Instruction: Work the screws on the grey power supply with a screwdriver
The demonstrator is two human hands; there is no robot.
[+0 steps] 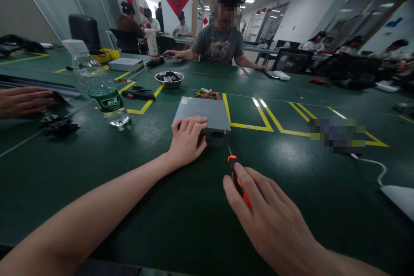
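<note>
A grey metal computer power supply [207, 111] lies on the green table, its socket side facing me. Coloured wires [207, 93] bunch up behind it. My left hand [189, 140] grips the near left part of the box, fingers over the top and thumb at the front face. In my right hand [263, 207] is an orange and black screwdriver [233, 168], held by its handle. The thin shaft points away from me, and its tip meets the front face near the right corner, beside the socket. Whether a screw sits under the tip is too small to tell.
A water bottle [108, 99] stands at the left, near another person's hand [26, 101]. Beyond the box is a steel bowl [168, 79] of dark parts. Yellow tape [252, 127] marks the table [155, 220]. A person [218, 43] sits opposite. A white cable [378, 166] lies right.
</note>
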